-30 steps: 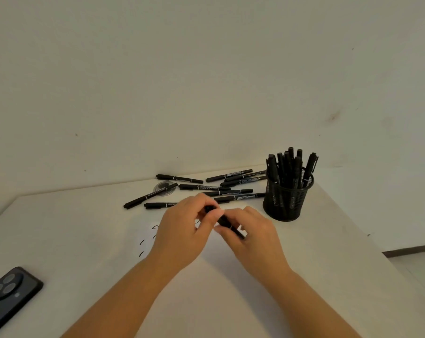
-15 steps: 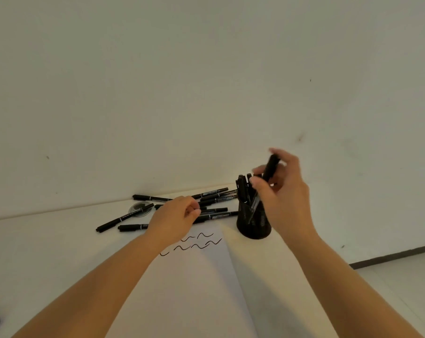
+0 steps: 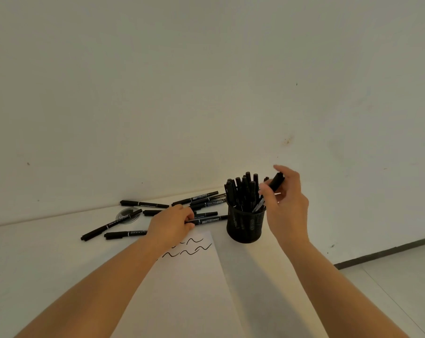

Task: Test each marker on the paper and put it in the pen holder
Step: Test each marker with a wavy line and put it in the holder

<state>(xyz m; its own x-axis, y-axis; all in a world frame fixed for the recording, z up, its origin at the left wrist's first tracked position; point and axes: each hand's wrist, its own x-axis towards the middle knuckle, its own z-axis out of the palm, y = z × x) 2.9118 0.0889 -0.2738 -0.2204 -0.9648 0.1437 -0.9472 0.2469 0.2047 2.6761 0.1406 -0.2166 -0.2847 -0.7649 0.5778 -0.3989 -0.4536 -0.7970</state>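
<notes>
A black mesh pen holder (image 3: pixel 245 225) stands on the white table, filled with several black markers. My right hand (image 3: pixel 285 206) pinches a black marker (image 3: pixel 274 184) by its upper end, its lower end slanting down into the holder. My left hand (image 3: pixel 171 225) lies over the loose markers and grips the near end of one black marker (image 3: pixel 210 220) lying just behind the paper. The white paper (image 3: pixel 189 284) lies in front of me with wavy black test lines at its far edge.
Several more black markers (image 3: pixel 143 204) lie scattered on the table behind the paper, toward the wall. A round grey disc (image 3: pixel 128 215) sits under one of them. The table's right edge drops to the floor (image 3: pixel 401 276).
My right hand has lowered the marker so its tip sits inside the holder. My left hand has closed its fingers round a marker on the table. The camera has shifted slightly.
</notes>
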